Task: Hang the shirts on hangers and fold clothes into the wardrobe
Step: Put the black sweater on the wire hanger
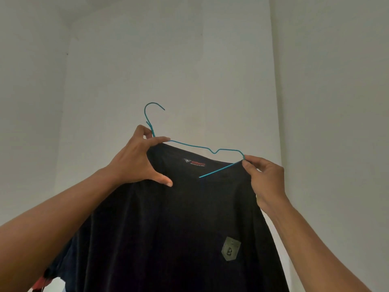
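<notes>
Holding a black shirt (172, 228) up on a teal wire hanger (195, 146), both arms raised. The shirt fills the frame from centre to 6 o'clock, front toward the camera, hanging loose below the collar. The hanger sits at the collar, just above frame centre. Its hook (151, 108) sticks up at 11 o'clock of the shirt, open end facing 3 o'clock.

The hanger is only partly inside. The top wire with its notch runs bare above the collar from hand to hand. The bottom wire leaves the 3 o'clock bend and disappears into the neck opening. The 9 o'clock half is hidden by hand and cloth.

Left hand (134, 163) is at 10 o'clock of the shirt. Its fingers curl round the hanger neck just under the hook, with collar cloth bunched in the same grip. The thumb is splayed and rests on the shirt front. Right hand (265, 178) is at 2 o'clock, fingertips pinching the hanger's shoulder bend right at the shirt edge. Can't tell if cloth is in that pinch too.

A red-and-white neck label (194, 160) shows inside the collar, between the hands. A grey-green patch (230, 249) sits on the chest at 5 o'clock of the label.

Behind is a plain white wall (189, 60), from 9 through 12 to 3 o'clock. At the 7 o'clock corner there is a bit of red fabric (40, 283) and some dark blue cloth (63, 268) behind the shirt; can't tell what garments these are.
</notes>
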Available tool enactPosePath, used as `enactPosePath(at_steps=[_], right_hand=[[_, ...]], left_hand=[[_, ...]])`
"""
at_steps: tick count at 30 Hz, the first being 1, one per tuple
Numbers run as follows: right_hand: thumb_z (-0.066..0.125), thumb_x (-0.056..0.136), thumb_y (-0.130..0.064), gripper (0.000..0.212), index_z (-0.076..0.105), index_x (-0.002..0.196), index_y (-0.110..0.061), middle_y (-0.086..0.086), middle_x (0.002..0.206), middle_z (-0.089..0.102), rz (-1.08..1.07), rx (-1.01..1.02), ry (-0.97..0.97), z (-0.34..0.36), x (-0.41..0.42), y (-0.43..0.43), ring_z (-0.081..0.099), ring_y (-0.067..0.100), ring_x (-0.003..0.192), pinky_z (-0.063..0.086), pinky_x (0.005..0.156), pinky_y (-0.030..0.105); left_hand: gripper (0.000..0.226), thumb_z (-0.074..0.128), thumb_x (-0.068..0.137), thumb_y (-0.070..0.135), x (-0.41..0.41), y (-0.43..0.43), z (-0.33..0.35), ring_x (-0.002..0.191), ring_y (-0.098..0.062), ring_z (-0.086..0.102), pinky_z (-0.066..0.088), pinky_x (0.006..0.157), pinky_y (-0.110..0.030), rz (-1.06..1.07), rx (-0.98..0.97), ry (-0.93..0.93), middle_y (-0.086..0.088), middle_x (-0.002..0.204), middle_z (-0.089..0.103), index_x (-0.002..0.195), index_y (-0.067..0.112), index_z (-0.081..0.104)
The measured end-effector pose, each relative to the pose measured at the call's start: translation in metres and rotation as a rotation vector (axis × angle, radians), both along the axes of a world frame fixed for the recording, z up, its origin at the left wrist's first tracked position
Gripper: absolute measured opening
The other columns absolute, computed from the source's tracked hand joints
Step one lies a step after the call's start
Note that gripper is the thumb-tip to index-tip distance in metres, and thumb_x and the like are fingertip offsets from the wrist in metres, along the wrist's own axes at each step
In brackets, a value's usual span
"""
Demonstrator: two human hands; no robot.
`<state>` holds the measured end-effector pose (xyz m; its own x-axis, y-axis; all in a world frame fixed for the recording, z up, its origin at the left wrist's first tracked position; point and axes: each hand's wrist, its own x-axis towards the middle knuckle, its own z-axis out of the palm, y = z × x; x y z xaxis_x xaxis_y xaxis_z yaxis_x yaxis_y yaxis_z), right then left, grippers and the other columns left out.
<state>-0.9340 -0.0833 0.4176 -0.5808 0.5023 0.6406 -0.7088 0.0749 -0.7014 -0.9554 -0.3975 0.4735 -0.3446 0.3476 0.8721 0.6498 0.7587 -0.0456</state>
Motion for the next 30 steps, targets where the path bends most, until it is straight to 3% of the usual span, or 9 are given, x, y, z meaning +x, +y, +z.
enactPosePath(at_steps=[5, 9, 14, 16, 18, 20, 25, 28, 30], right_hand=[[0.07, 0.09, -0.007, 0.017, 0.075, 0.101, -0.018, 0.0, 0.102, 0.074, 0.173, -0.133, -0.103, 0.002, 0.0, 0.005, 0.069, 0.016, 0.096, 0.057, 0.092, 0.039], [0.07, 0.091, -0.01, 0.018, 0.073, 0.106, -0.018, -0.002, 0.102, 0.072, 0.184, -0.114, -0.112, 0.006, 0.001, 0.01, 0.068, 0.014, 0.093, 0.056, 0.072, 0.024], [0.073, 0.09, -0.016, 0.016, 0.075, 0.105, -0.019, -0.016, 0.089, 0.065, -0.323, 0.32, -0.021, 0.018, -0.001, 0.004, 0.063, 0.007, 0.085, 0.054, 0.084, 0.023], [0.072, 0.091, -0.017, 0.016, 0.076, 0.106, -0.02, -0.018, 0.087, 0.062, -0.395, 0.429, 0.03, 0.025, -0.001, -0.006, 0.061, 0.003, 0.078, 0.049, 0.079, 0.013], [0.073, 0.09, -0.019, 0.014, 0.076, 0.103, -0.025, -0.025, 0.084, 0.059, -0.372, 0.493, 0.064, 0.03, -0.001, -0.022, 0.061, -0.004, 0.07, 0.041, 0.065, 0.001], [0.074, 0.089, -0.02, 0.014, 0.073, 0.097, -0.033, -0.03, 0.083, 0.059, -0.276, 0.541, 0.079, 0.031, -0.001, -0.039, 0.062, -0.01, 0.074, 0.042, 0.059, 0.0], [0.073, 0.09, -0.025, 0.016, 0.072, 0.101, -0.037, -0.033, 0.091, 0.063, -0.16, 0.635, 0.147, 0.03, 0.003, -0.044, 0.059, -0.014, 0.095, 0.039, 0.073, 0.001], [0.073, 0.09, -0.023, 0.023, 0.073, 0.113, -0.029, -0.026, 0.095, 0.065, -0.147, 0.785, 0.184, 0.023, 0.004, -0.044, 0.061, -0.009, 0.092, 0.045, 0.073, 0.001], [0.07, 0.092, -0.022, 0.022, 0.074, 0.114, -0.023, -0.023, 0.096, 0.065, -0.187, 0.811, 0.227, 0.019, 0.002, -0.045, 0.06, -0.013, 0.089, 0.044, 0.074, 0.001]], left_hand=[[0.121, 0.074, 0.025, 0.087, -0.004, 0.001, 0.0, 0.104, -0.007, 0.042, 0.046, 0.093, -0.031, -0.014, -0.005, 0.013, 0.006, 0.113, 0.031, 0.136, 0.04, 0.057], [0.123, 0.079, 0.027, 0.083, -0.001, 0.004, -0.002, 0.105, -0.015, 0.046, 0.049, 0.088, -0.033, 0.065, -0.092, -0.012, 0.006, 0.113, 0.029, 0.139, 0.037, 0.055], [0.126, 0.076, 0.032, 0.084, 0.007, 0.017, -0.003, 0.097, -0.023, 0.053, 0.056, 0.081, -0.041, 0.187, -0.216, 0.04, 0.005, 0.111, 0.022, 0.144, 0.034, 0.048], [0.128, 0.076, 0.032, 0.085, 0.011, 0.026, -0.002, 0.098, -0.022, 0.051, 0.056, 0.084, -0.042, 0.161, -0.232, 0.048, 0.005, 0.112, 0.022, 0.145, 0.032, 0.048], [0.129, 0.074, 0.03, 0.087, 0.017, 0.037, 0.0, 0.098, -0.019, 0.049, 0.056, 0.086, -0.043, 0.099, -0.223, 0.052, 0.005, 0.112, 0.024, 0.144, 0.031, 0.05], [0.127, 0.075, 0.029, 0.086, 0.023, 0.046, 0.003, 0.099, -0.017, 0.046, 0.055, 0.087, -0.04, 0.057, -0.215, 0.037, 0.004, 0.112, 0.027, 0.142, 0.031, 0.053], [0.112, 0.076, 0.033, 0.081, 0.024, 0.05, -0.002, 0.103, -0.012, 0.041, 0.047, 0.092, -0.028, -0.068, -0.126, -0.027, 0.005, 0.112, 0.03, 0.134, 0.035, 0.061], [0.092, 0.084, 0.038, 0.07, 0.02, 0.05, -0.007, 0.104, -0.01, 0.043, 0.041, 0.09, -0.019, -0.168, -0.029, -0.057, 0.005, 0.116, 0.035, 0.122, 0.036, 0.063], [0.086, 0.091, 0.042, 0.06, 0.018, 0.055, -0.007, 0.096, -0.006, 0.048, 0.043, 0.081, -0.013, -0.237, 0.031, -0.051, 0.005, 0.116, 0.04, 0.114, 0.031, 0.054]])
